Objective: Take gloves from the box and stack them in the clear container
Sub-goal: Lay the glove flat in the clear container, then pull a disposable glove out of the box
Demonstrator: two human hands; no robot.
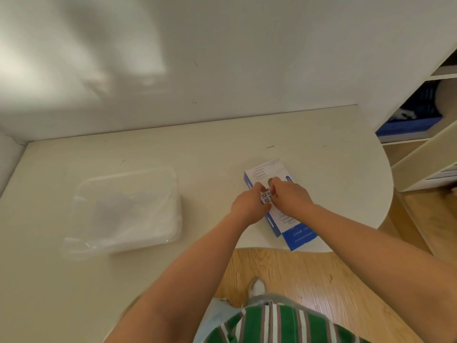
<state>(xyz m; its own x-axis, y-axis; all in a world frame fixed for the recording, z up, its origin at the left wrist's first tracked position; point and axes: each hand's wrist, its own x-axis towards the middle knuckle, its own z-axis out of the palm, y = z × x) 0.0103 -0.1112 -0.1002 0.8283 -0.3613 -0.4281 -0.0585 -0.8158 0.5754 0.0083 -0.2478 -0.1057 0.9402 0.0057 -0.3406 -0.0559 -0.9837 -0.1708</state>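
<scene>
Pinching a small white scrap with black print (266, 197), left hand (247, 206) and right hand (289, 196) are both curled tight on it over the blue-and-white cardboard glove box (299, 235). Box sits right at the cream tabletop's (222, 149) near right edge, so a hard yank could drag it off. Clear plastic container (128, 175) waits toward the left edge.

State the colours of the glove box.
The glove box is white on top with blue sides and end, clearest in the head view.

Cream table (173, 149) against a white wall (222, 58), wood floor (321, 276), shelving (425, 154) at right holding a blue crate (410, 125)
</scene>
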